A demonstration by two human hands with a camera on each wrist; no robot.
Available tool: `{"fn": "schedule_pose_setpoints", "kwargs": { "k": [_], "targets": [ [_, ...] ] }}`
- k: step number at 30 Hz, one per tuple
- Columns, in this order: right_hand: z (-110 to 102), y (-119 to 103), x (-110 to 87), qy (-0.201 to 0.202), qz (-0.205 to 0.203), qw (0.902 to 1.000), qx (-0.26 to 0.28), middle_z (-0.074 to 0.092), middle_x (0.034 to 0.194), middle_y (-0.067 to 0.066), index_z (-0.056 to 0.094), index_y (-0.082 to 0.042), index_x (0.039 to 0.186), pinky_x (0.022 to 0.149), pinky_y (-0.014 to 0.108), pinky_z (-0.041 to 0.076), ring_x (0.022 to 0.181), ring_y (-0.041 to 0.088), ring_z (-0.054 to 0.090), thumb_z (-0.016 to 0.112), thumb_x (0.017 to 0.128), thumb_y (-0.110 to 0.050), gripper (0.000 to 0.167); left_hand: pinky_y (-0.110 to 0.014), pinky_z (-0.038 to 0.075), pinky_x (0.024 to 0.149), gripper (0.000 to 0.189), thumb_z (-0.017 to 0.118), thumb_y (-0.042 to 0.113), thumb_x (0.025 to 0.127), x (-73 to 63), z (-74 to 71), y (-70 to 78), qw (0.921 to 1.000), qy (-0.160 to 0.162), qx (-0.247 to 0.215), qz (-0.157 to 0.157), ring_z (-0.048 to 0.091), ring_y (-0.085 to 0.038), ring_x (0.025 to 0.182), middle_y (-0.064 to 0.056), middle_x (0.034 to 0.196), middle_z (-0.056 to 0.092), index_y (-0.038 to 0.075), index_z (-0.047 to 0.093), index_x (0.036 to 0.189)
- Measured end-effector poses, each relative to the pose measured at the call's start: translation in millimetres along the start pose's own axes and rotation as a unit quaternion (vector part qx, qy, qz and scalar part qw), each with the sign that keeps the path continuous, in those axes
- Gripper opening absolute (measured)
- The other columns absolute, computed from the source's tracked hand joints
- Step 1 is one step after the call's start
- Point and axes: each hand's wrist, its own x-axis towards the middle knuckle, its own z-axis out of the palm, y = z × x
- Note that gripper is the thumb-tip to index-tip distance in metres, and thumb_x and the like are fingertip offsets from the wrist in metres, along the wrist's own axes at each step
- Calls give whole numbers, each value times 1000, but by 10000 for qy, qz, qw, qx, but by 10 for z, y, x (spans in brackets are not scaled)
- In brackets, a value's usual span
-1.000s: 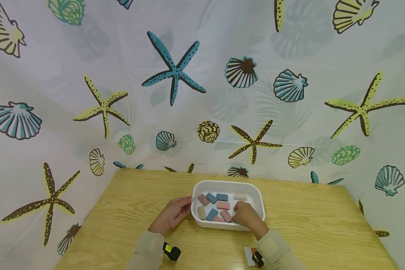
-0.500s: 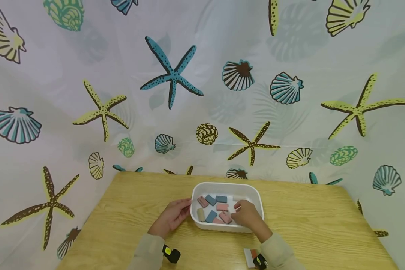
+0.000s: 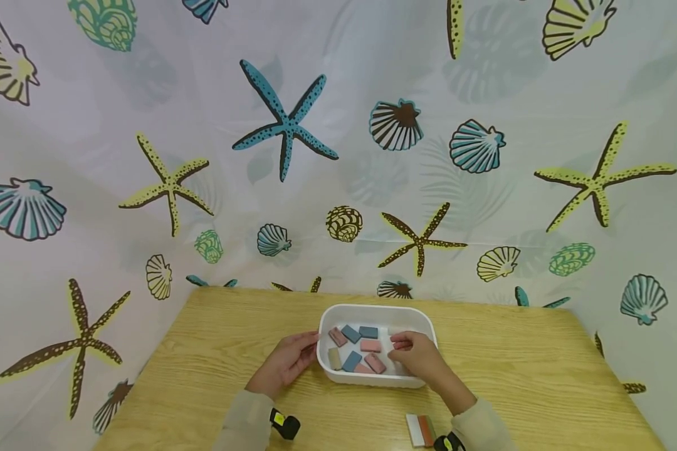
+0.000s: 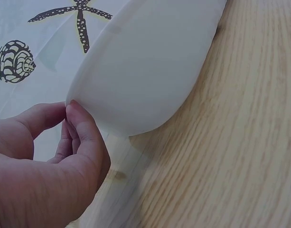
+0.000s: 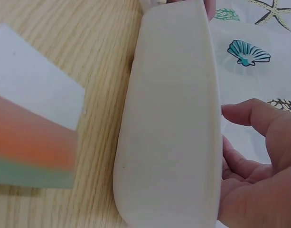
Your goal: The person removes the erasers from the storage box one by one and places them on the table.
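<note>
A white oblong bin (image 3: pixel 372 379) on the wooden table holds several small rectangular blocks, among them a pink block (image 3: pixel 370 345), a blue block (image 3: pixel 352 361) and a tan block (image 3: pixel 335 359). My left hand (image 3: pixel 284 364) pinches its left rim between thumb and fingers, plainly seen in the left wrist view. My right hand (image 3: pixel 420 358) reaches into the right part, thumb and fingers apart and no block visible between them. In the right wrist view the bin's wall (image 5: pixel 169 123) hides the fingertips. Partly behind the right hand lies a pale block (image 3: pixel 397 330).
Nearer to me, a white and an orange block (image 3: pixel 426 431) with a green edge beside them lie close together on the wooden table (image 3: pixel 519 363), by the right wrist. A curtain (image 3: pixel 338 156) printed with shells and starfish surrounds the table.
My right hand has shifted slightly right within the bin and its fingers have spread. Its forearm has moved right, uncovering more of the white and orange blocks. The left hand stays at the rim.
</note>
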Motion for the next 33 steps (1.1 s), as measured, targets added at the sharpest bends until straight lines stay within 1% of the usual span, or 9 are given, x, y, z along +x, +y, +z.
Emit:
{"fn": "schedule_pose_setpoints", "kwargs": {
  "k": [3, 7, 13, 17, 20, 23, 25, 30, 33],
  "targets": [
    [-25, -21, -37, -88, 184, 9993, 328, 60, 88, 4, 64, 1, 103, 60, 27, 47, 78, 15, 55, 71, 77, -6, 27, -22, 49, 82, 43, 59, 11, 91, 8, -2, 6, 10000, -55, 3, 33, 55, -11, 87, -16, 116, 55, -7, 47, 128],
    [-58, -72, -112, -160, 327, 9980, 518, 60, 90, 5, 64, 1, 104, 58, 28, 48, 78, 15, 54, 71, 78, -7, 28, -21, 49, 82, 42, 59, 11, 92, 15, -1, 18, 9999, -96, -12, 53, 55, -11, 87, -16, 116, 55, -8, 47, 128],
    [-112, -136, -267, -361, 326, 9937, 1008, 61, 98, 10, 61, 5, 110, 69, 30, 52, 87, 18, 57, 69, 81, -7, 32, -20, 49, 80, 41, 58, 10, 92, -15, -4, 29, 10000, -83, -25, 46, 54, -11, 85, -15, 113, 56, -8, 47, 127],
    [-149, -156, -359, -478, 286, 9907, 1243, 61, 103, 11, 59, 7, 113, 75, 28, 52, 92, 18, 57, 69, 83, -9, 35, -21, 48, 82, 41, 56, 8, 93, -45, -2, 35, 9998, -138, -95, 87, 54, -11, 87, -14, 113, 55, -10, 45, 128],
    [-189, -148, -434, -577, 346, 9881, 1382, 60, 104, 11, 58, 7, 114, 77, 29, 52, 93, 18, 57, 69, 83, -11, 38, -22, 47, 84, 42, 56, 8, 93, -61, 7, 38, 9997, -189, -123, 108, 54, -11, 88, -15, 113, 55, -10, 44, 129],
    [-238, -115, -539, -610, 427, 9873, 1400, 61, 103, 10, 58, 7, 115, 76, 28, 52, 93, 19, 57, 70, 82, -12, 40, -22, 48, 83, 42, 57, 8, 93, -48, 10, 23, 9997, -178, -107, 99, 54, -11, 88, -15, 113, 55, -9, 45, 128],
    [-274, -88, -617, -581, 477, 9885, 1311, 61, 103, 9, 58, 6, 115, 76, 28, 51, 92, 18, 57, 71, 82, -14, 41, -22, 48, 82, 42, 57, 9, 93, -39, 12, 17, 9998, -183, -93, 81, 55, -11, 88, -15, 114, 55, -9, 45, 128],
    [-375, 14, -813, -395, 571, 9939, 856, 61, 99, 8, 58, 5, 112, 72, 25, 51, 88, 18, 57, 74, 80, -17, 42, -22, 48, 84, 41, 56, 8, 93, -53, 38, 28, 9998, -150, -113, 51, 55, -12, 89, -17, 117, 54, -9, 45, 128],
    [-445, 103, -902, -502, 593, 9950, 633, 60, 97, 8, 58, 5, 112, 70, 25, 51, 86, 18, 57, 74, 80, -19, 43, -23, 47, 85, 40, 56, 8, 93, -57, 46, 30, 9998, -129, -146, 57, 55, -12, 90, -17, 118, 53, -9, 45, 128]
  ]
}}
